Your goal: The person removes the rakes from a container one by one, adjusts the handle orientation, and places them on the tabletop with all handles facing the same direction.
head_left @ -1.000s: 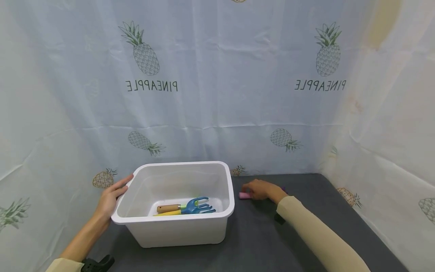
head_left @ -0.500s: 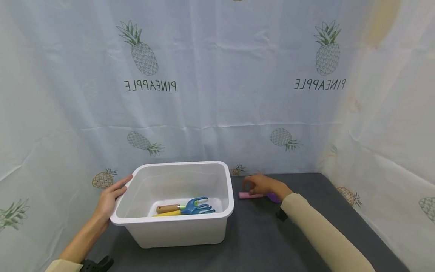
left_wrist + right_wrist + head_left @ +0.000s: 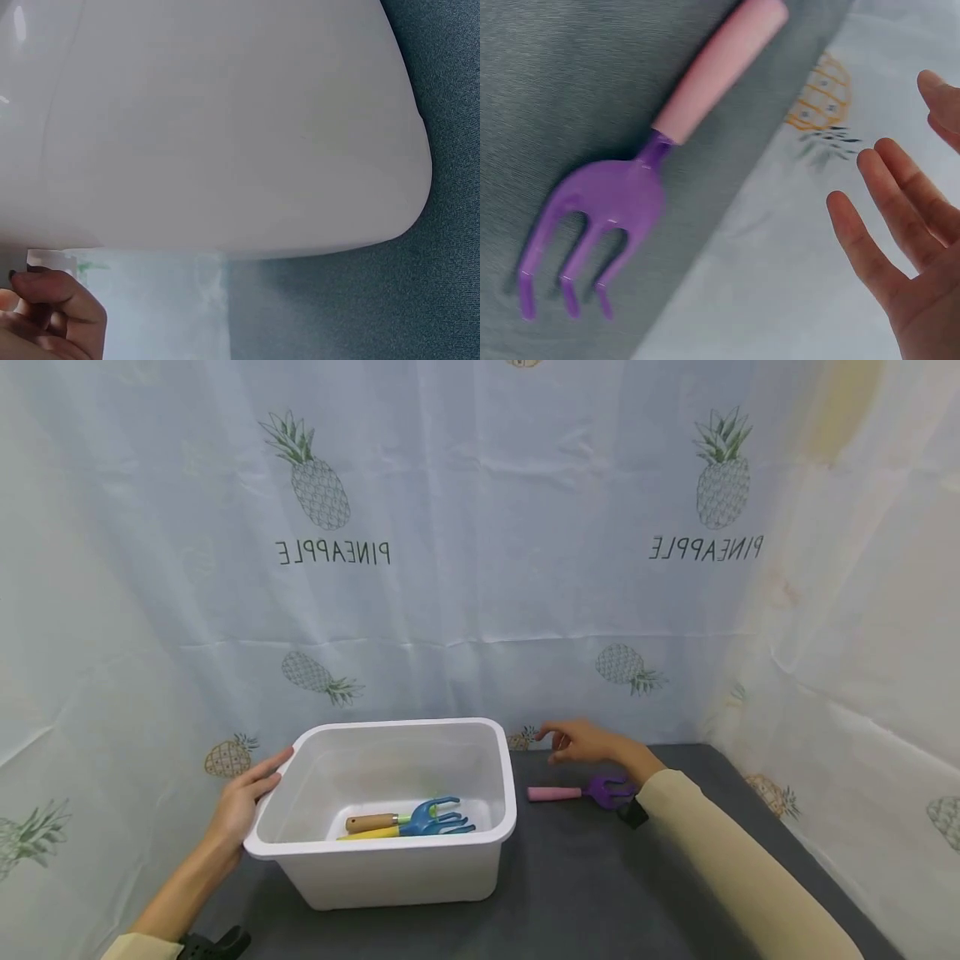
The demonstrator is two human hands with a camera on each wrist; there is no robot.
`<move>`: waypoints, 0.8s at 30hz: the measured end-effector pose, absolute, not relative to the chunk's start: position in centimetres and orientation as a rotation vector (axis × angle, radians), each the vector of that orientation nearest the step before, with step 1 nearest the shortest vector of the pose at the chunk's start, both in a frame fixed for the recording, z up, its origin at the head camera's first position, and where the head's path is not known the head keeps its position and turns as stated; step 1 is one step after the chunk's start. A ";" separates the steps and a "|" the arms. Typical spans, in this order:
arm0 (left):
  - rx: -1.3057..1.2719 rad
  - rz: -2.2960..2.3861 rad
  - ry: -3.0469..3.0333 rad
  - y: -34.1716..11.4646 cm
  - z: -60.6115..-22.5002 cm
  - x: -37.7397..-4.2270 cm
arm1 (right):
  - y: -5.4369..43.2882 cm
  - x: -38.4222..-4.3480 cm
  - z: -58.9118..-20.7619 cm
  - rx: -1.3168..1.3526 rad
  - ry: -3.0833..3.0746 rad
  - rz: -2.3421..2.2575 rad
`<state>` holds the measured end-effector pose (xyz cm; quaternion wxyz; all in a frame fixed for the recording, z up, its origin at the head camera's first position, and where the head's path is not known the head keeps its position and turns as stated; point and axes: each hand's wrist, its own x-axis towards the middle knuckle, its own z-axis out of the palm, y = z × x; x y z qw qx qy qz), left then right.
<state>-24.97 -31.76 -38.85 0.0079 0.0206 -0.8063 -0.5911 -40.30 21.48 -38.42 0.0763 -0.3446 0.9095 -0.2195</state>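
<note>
Tub (image 3: 397,872) on dark table (image 3: 570,893), pineapple curtain (image 3: 480,585)

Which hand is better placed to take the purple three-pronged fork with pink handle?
Probably the right hand: it is empty and near the fork, while the left hand holds the white rectangular plastic basin.

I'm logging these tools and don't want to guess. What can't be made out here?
Head view: most of the working end of the wooden-handled tool, hidden by the blue fork.
Head view: the near part of the white bin's floor, hidden by the white bin's front wall.
Left wrist view: part of the left hand, cut off by the left edge.
Right wrist view: part of the right hand, cut off by the right edge.
</note>
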 end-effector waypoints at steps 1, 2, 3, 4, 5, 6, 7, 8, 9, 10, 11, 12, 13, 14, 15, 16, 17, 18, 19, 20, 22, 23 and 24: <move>0.061 -1.849 -2.520 -31.7 -38.9 -25.0 | 21.4 -40.2 -38.0 -1.047 2.734 -0.653; 0.061 -1.849 -2.518 -31.7 -38.9 -24.9 | 21.3 -40.0 -37.5 -1.044 2.741 -0.651; 0.058 -1.845 -2.519 -31.7 -39.0 -24.9 | 21.2 -39.8 -37.0 -1.042 2.747 -0.654; 0.056 -1.841 -2.519 -31.7 -39.0 -24.9 | 21.1 -39.7 -36.6 -1.044 2.753 -0.653; 0.056 -1.837 -2.518 -31.7 -39.1 -24.9 | 21.0 -39.6 -36.1 -1.050 2.756 -0.657; 0.058 -1.831 -2.515 -31.7 -39.1 -24.9 | 20.9 -39.5 -35.6 -1.062 2.761 -0.657; 0.058 -1.823 -2.515 -31.8 -39.1 -24.9 | 20.8 -39.5 -35.2 -1.080 2.765 -0.651; 0.059 -1.820 -2.513 -31.8 -39.1 -24.9 | 20.7 -39.5 -34.9 -1.089 2.767 -0.646; 0.055 -1.817 -2.513 -31.8 -39.1 -24.9 | 20.6 -39.5 -34.5 -1.103 2.768 -0.643; 0.055 -1.818 -2.510 -31.8 -39.1 -25.0 | 20.5 -39.5 -34.1 -1.116 2.775 -0.631; 0.052 -1.815 -2.510 -31.8 -39.1 -25.0 | 20.4 -39.6 -33.8 -1.124 2.780 -0.624; 0.047 -1.817 -2.506 -31.8 -39.0 -25.1 | 20.3 -39.6 -33.5 -1.129 2.789 -0.610; 0.043 -1.821 -2.503 -31.8 -39.0 -25.1 | 20.2 -39.5 -33.2 -1.131 2.797 -0.594; 0.040 -1.823 -2.500 -31.8 -39.0 -25.1 | 20.0 -39.5 -32.8 -1.135 2.801 -0.588; 0.036 -1.824 -2.499 -31.8 -39.0 -25.1 | 19.8 -39.4 -32.4 -1.142 2.809 -0.580; 0.033 -1.825 -2.498 -31.8 -39.0 -25.1 | 19.6 -39.3 -32.1 -1.152 2.816 -0.567; 0.029 -1.822 -2.499 -31.8 -39.0 -25.1 | 19.3 -39.2 -31.7 -1.161 2.816 -0.562; 0.033 -1.822 -2.500 -31.8 -39.0 -25.1 | 19.0 -39.1 -31.3 -1.174 2.817 -0.555; 0.038 -1.817 -2.503 -31.9 -39.0 -25.1 | 18.8 -39.0 -31.0 -1.188 2.816 -0.551; 0.041 -1.814 -2.506 -31.9 -39.0 -25.1 | 18.5 -38.8 -30.5 -1.201 2.813 -0.550; 0.051 -1.811 -2.510 -31.9 -39.0 -25.1 | 17.8 -38.5 -29.7 -1.230 2.814 -0.532; 0.055 -1.808 -2.513 -31.9 -39.0 -25.1 | 17.5 -38.3 -29.3 -1.241 2.811 -0.525; 0.061 -1.810 -2.514 -31.9 -39.0 -25.2 | 17.2 -38.2 -28.9 -1.250 2.811 -0.515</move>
